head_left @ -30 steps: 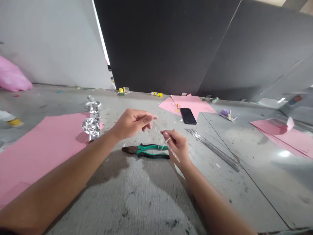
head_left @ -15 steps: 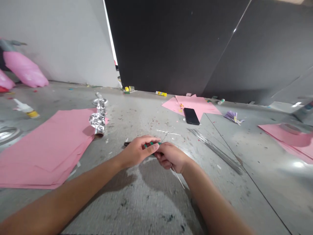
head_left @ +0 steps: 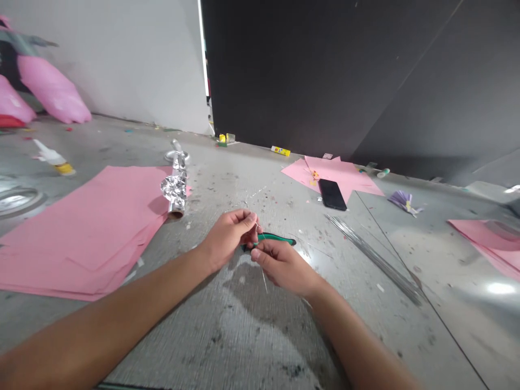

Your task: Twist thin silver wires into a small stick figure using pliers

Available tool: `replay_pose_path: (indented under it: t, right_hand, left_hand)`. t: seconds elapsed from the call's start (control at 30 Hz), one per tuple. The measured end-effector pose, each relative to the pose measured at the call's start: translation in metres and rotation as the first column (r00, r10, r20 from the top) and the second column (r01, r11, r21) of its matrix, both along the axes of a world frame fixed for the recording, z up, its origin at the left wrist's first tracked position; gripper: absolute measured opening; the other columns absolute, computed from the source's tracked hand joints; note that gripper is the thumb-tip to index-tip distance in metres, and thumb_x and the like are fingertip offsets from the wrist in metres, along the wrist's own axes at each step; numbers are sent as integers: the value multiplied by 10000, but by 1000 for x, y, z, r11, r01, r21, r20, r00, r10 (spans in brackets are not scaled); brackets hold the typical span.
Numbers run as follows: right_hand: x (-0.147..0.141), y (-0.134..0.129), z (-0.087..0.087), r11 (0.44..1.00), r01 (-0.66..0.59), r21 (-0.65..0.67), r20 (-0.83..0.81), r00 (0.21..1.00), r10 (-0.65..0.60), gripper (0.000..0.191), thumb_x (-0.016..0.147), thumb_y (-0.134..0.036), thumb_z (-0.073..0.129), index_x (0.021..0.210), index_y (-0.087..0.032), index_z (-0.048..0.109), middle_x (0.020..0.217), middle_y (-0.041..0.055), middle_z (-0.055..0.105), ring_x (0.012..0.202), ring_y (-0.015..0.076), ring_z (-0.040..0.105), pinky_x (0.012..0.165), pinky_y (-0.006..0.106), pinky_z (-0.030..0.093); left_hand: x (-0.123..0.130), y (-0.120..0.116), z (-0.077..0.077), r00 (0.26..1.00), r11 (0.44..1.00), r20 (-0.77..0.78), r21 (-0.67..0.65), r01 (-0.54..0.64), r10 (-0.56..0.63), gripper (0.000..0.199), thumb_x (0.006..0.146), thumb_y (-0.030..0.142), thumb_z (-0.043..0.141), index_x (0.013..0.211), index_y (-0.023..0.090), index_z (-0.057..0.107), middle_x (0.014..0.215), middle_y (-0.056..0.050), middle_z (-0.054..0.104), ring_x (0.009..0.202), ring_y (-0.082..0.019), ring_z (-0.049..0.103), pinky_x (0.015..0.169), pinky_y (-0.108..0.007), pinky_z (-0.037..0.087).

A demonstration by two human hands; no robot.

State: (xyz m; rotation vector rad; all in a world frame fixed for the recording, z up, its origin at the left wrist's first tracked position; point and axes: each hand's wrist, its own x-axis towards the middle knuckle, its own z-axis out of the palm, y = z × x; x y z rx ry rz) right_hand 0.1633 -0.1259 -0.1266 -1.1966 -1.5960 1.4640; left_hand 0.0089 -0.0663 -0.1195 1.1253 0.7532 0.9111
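Observation:
A thin piece of metal wire (head_left: 264, 280) runs between my hands, its free end sticking out below them. My left hand (head_left: 227, 235) pinches the upper part, where the wire seems bent, between thumb and forefinger. Close beside it, my right hand (head_left: 286, 265) grips the lower part with thumb and curled fingers. Pliers with green and black handles (head_left: 280, 238) lie on the table just behind my hands, partly covered by the fingers. Right of my hands rests a bundle of straight wires (head_left: 374, 260).
Pink paper sheets (head_left: 81, 233) and a foil roll (head_left: 177, 187) lie at left, with a glue bottle (head_left: 54, 158) behind. A black phone (head_left: 332, 194) rests on more pink paper (head_left: 357, 179). A yellow glue stick (head_left: 280, 151) lies by the dark panel (head_left: 284, 70).
The pliers, earlier under my fingers, now lie on the table behind them with the handles showing. My left hand has moved to pinch the wire. The view has shifted slightly.

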Motion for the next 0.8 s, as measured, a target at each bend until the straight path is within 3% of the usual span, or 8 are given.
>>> replay_pose_path:
  t: [0.13,0.23,0.4,0.57,0.7,0.8]
  right_hand:
    - [1,2,-3,984,27,176,142,988,-53,278,922,-417,523,743,-204,527,592,-66,357,516,89,302,458,233,246]
    - [2,4,-4,975,66,210,193,975,-108,224,925,-382,514,822,-200,592,600,-65,361,527,97,296,483,248,235]
    - [-2,2,-7,967,56,250,186,977,-104,222,925,-369,519,780,-204,551,643,-55,391,564,99,323,516,254,265]
    - [-7,-3,-9,949,89,304,199,968,-154,344,950,-430,458,689,-206,477,624,-53,339,560,100,300,509,259,260]
    - [-8,-3,-9,936,87,342,275,943,-188,442,939,-524,427,664,-196,537,614,-36,407,568,108,364,528,257,304]
    - [5,4,-5,903,182,389,378,862,-337,525,944,-582,349,688,-196,596,573,-29,434,546,121,405,524,262,304]
  left_hand:
    - [-3,4,-2,1000,1000,1,8,3,-3,281,886,353,581,697,145,586,684,-18,596,548,-89,532,503,-204,429]
    - [-5,6,-2,1000,999,-17,32,4,-3,283,893,350,575,691,151,576,674,-17,597,536,-90,532,485,-204,415]
    - [-6,6,-4,999,998,-28,41,39,-38,252,877,326,603,695,154,581,620,9,561,507,-82,503,500,-215,403]
    - [-2,0,-8,995,994,-5,30,104,-104,265,863,358,633,706,150,592,654,6,556,574,-91,515,533,-214,410]
    - [0,-1,-8,992,991,28,37,126,-127,318,886,424,598,712,160,558,667,9,543,545,-93,502,505,-221,416]
    - [-1,2,-10,993,994,59,41,104,-106,338,910,454,563,735,166,540,692,1,548,541,-96,506,475,-216,404]
